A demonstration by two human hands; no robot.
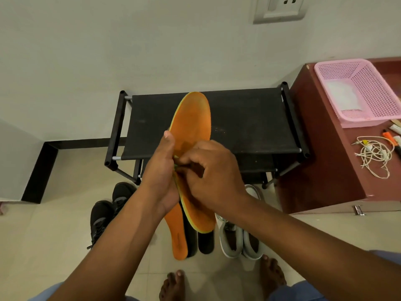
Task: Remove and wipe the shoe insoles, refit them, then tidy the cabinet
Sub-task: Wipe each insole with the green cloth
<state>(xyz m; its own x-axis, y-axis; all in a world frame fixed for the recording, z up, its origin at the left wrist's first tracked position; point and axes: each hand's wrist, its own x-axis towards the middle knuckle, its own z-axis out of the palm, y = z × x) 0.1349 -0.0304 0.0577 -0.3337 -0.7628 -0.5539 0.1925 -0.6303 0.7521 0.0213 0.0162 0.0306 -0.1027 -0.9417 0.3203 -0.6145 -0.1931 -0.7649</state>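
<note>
Left hand (pixel 160 168) is clamped round the middle of the orange insole (pixel 193 127) while the right hand (pixel 208 170) pinches its edge right beside that grip, so honestly the long toe end sticking out past both could crease if he rubs hard.

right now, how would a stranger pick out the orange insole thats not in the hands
Start at the black shoe rack against the wall and drop to the tiled floor in front of it. Between the black sneakers and the grey-white shoes lie flat insoles; the loose orange insole is leftmost, bright beside the black insoles.
</note>
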